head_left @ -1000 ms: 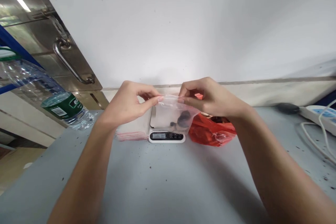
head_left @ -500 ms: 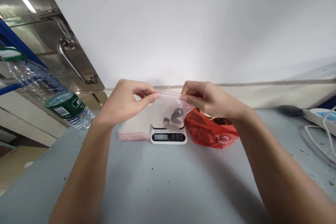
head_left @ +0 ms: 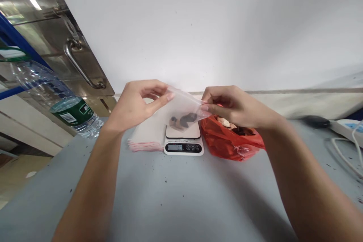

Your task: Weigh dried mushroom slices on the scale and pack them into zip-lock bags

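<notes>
My left hand (head_left: 136,102) and my right hand (head_left: 229,104) pinch the two top corners of a small clear zip bag (head_left: 181,111), held in the air above a white digital scale (head_left: 183,140). Dark lumps (head_left: 185,120) lie in the bottom of the bag. The left corner sits higher than the right, so the bag is tilted. Nothing rests on the scale's platform, and its display reads zero. A crumpled red plastic bag (head_left: 231,141) lies just right of the scale, under my right hand.
A stack of flat zip bags (head_left: 144,140) lies left of the scale on the grey table (head_left: 181,196). A water bottle (head_left: 56,98) juts in at left before a steel door with a handle (head_left: 79,62). A power strip and cables (head_left: 344,132) sit at right.
The bag has risen off the scale and tilted, with my left hand lifted higher. Both hands keep their pinch on its top edge.
</notes>
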### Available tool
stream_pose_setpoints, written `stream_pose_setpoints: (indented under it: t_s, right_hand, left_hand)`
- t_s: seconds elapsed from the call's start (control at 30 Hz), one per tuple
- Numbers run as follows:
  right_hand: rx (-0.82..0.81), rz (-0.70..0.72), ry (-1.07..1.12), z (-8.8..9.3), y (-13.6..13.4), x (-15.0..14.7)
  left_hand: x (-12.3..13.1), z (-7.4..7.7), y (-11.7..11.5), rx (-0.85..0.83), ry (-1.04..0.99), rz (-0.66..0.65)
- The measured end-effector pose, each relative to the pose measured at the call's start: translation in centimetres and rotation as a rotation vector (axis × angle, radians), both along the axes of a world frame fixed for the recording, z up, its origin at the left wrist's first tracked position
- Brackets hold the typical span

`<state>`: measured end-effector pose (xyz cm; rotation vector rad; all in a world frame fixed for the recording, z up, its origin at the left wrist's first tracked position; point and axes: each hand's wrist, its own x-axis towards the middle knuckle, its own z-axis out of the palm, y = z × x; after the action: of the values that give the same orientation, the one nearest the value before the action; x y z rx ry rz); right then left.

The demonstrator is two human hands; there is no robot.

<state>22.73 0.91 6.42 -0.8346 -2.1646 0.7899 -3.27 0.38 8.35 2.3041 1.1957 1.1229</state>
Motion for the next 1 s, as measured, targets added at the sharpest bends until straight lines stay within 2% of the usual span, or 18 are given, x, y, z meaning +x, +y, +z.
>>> stream_pose_setpoints:
  t_s: [0.13, 0.23, 0.43, 0.7, 0.83, 0.93, 1.0]
  right_hand:
    - [-0.051, -0.001, 0.178, 0.0, 0.1, 0.3]
    - [-0.123, -0.024, 0.185, 0.2, 0.1, 1.1]
    - [-0.276, 0.007, -0.043, 1.1, -0.4, 2.2]
    - [-0.301, -0.087, -0.180, 0.6, -0.2, 1.5]
    - [-0.188, -0.117, -0.029, 0.9, -0.1, 2.4]
    - [-0.039, -0.242, 0.143, 1.5, -0.4, 3.8]
    - [0.022, -0.364, 0.200, 2.0, -0.9, 5.0]
  left_hand:
    - [-0.9, -0.2, 0.5, -0.190, 0.191, -0.079]
    - [-1.2, -0.3, 0.8, -0.266, 0.269, -0.092]
    - [-1.0, -0.4, 1.1, -0.208, 0.134, -0.102]
    - [0.1, -1.4, 1.5, -0.208, 0.023, -0.113]
    - [1.8, -2.3, 1.9, -0.121, -0.188, -0.030]
    - [3.7, -2.7, 2.2, -0.018, -0.344, 0.055]
    - [5.0, -3.0, 2.1, 0.019, -0.374, 0.067]
